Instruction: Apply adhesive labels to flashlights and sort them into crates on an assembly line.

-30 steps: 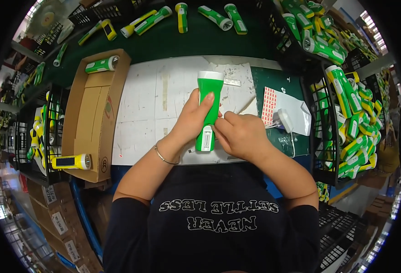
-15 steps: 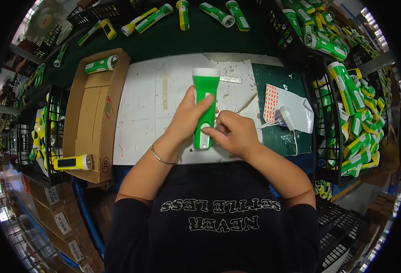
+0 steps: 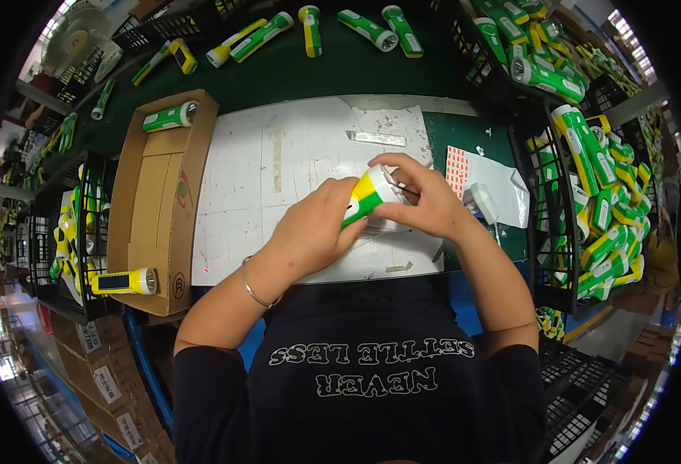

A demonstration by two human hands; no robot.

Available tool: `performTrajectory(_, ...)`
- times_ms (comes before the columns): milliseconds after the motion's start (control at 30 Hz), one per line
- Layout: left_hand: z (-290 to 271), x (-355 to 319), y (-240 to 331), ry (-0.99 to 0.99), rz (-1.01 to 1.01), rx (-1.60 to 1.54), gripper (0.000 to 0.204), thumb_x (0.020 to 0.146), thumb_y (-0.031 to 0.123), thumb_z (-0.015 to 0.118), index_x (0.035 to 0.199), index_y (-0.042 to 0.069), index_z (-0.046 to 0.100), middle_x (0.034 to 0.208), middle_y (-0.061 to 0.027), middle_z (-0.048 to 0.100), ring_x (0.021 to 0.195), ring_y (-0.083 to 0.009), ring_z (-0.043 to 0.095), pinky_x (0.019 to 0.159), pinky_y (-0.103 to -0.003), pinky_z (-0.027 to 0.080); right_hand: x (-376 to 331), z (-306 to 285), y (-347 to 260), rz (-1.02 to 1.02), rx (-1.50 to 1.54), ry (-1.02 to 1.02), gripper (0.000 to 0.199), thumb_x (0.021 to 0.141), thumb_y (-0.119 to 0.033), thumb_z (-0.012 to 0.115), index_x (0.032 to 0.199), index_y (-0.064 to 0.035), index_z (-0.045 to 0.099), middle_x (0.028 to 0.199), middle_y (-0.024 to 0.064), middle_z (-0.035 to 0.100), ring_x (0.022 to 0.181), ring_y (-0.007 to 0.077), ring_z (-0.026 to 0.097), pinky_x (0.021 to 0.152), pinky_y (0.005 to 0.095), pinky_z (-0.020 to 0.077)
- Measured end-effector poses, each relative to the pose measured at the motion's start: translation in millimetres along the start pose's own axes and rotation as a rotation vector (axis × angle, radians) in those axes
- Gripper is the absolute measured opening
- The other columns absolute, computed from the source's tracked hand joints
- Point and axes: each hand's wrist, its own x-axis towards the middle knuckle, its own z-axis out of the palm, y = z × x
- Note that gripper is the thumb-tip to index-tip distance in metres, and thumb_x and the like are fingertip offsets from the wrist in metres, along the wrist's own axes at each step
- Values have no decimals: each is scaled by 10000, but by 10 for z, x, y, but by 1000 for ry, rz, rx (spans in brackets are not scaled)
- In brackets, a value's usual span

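Both hands, left [image 3: 309, 232] and right [image 3: 422, 203], grip a torch [image 3: 365, 198] over the desk [image 3: 279, 162]; judging by the full right crate [image 3: 588, 201], many are done.

The scene is brightly and evenly lit from overhead, with only soft, short shadows under the hands on the white work sheet [image 3: 279, 178], which reads almost blown out in its middle. Daylight glares at the upper right rim and again at the lower left, washing out detail there. The fisheye lens bends the cardboard box [image 3: 159, 201] and the wire baskets [image 3: 580, 193] toward the edge, and a black circular border surrounds everything. The centre is sharp; things near the rim turn soft and smeared. The dark shirt at the bottom holds little detail.
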Motion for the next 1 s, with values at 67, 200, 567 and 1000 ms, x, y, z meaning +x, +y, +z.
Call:
performTrajectory(67, -139, -58, -34, -68, 27, 137, 410, 731, 182, 659, 1085, 59, 492, 949, -132, 558, 822, -313, 582, 691, -387, 487, -59, 20, -38, 29, 164, -23, 659, 647, -152, 759, 1224, -111, 443, 890, -27, 519, 596, 1, 345, 522, 155, 272)
performTrajectory(200, -421, -226, -193, -145, -46, 247, 374, 688, 144, 665, 1024, 62, 521, 931, -118, 577, 822, -294, 591, 699, -362, 490, -147, -32, 77, -8, 300, -14, 644, 666, -105, 768, 1222, -132, 444, 961, 11, 546, 694, 34, 445, 588, 163, 343)
performTrajectory(567, -166, -245, -256, -127, -170, -11, 458, 765, 221, 640, 1139, 18, 469, 1017, -180, 581, 899, -332, 591, 769, -368, 481, 38, 358, 147, 32, 499, 84, 624, 724, -39, 713, 1258, -75, 393, 962, 48, 583, 918, 92, 544, 764, 217, 434)
performTrajectory(1000, 128, -267, -527, 93, -342, -380, 614, 750, 192, 660, 1241, -22, 360, 1139, -241, 491, 1050, -340, 519, 900, -371, 417, 75, 595, 391, 59, -191, 215, 193, 802, -227, 604, 902, -64, 572, 792, 77, 625, 712, 267, 603, 621, 348, 478)
